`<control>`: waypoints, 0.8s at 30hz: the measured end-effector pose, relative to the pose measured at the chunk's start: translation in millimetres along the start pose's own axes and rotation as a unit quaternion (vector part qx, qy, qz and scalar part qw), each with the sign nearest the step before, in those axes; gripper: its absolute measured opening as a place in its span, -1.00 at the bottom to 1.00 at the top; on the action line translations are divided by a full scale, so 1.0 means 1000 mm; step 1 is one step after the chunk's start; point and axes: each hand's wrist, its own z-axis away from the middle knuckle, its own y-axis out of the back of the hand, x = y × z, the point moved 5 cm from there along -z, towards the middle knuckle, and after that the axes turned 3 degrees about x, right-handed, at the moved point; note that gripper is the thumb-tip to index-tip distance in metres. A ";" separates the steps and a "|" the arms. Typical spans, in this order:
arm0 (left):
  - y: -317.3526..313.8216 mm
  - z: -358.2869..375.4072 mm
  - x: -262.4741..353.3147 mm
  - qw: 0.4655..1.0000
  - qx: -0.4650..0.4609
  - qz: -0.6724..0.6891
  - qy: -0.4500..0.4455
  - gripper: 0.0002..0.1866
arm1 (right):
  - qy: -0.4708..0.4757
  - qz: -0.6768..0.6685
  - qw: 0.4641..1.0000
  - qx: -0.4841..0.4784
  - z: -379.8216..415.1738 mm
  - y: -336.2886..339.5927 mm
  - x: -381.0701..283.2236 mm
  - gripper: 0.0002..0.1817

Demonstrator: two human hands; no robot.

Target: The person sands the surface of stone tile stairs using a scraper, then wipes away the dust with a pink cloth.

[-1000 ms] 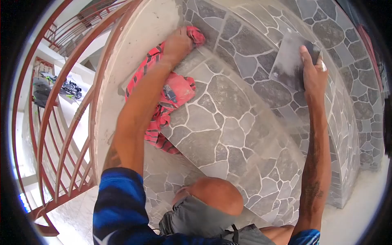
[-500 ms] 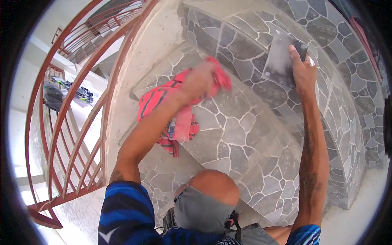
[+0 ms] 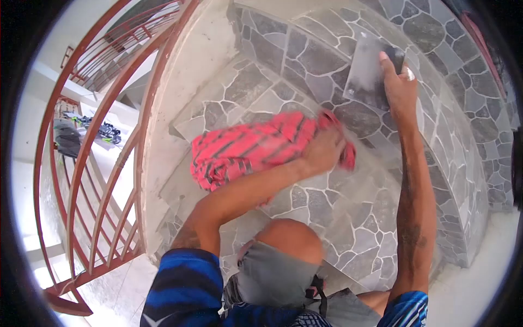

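My left hand [image 3: 325, 150] is closed on one end of a red cloth [image 3: 256, 140] with dark stripes, its outline smeared by motion. The rest of the cloth trails leftward in a bunched heap over the stone-patterned step [image 3: 310, 204]. Farther right, my right hand [image 3: 402, 90] grips a flat rectangular grey scraper [image 3: 364, 68] by its dark edge, thumb lying on the upper face. The scraper overlaps the stone-patterned riser [image 3: 313, 62] behind it. Its underside and the fingers beneath it are hidden.
A reddish-brown metal railing [image 3: 81, 163] curves along the left, beside a pale plastered edge [image 3: 177, 71]. More stone-patterned steps [image 3: 436, 32] rise at the upper right. My bent knee [image 3: 291, 240] is close below the cloth.
My left hand has swept right and toward me, dragging the cloth across the step and stretching it out. My right hand and the scraper have shifted only slightly in view.
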 end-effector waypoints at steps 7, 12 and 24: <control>0.107 -0.004 -0.076 0.955 -0.052 0.022 0.290 -0.60 | -0.052 -0.008 0.998 -0.023 -0.010 0.003 0.011 -0.52; 0.214 -0.039 -0.202 0.840 0.329 -0.007 0.431 -0.71 | -0.065 -0.026 0.997 -0.032 -0.006 0.000 0.010 -0.51; 0.040 -0.083 -0.104 0.910 0.312 -0.023 0.273 -0.23 | 0.012 0.061 0.998 -0.002 0.003 0.003 -0.011 -0.46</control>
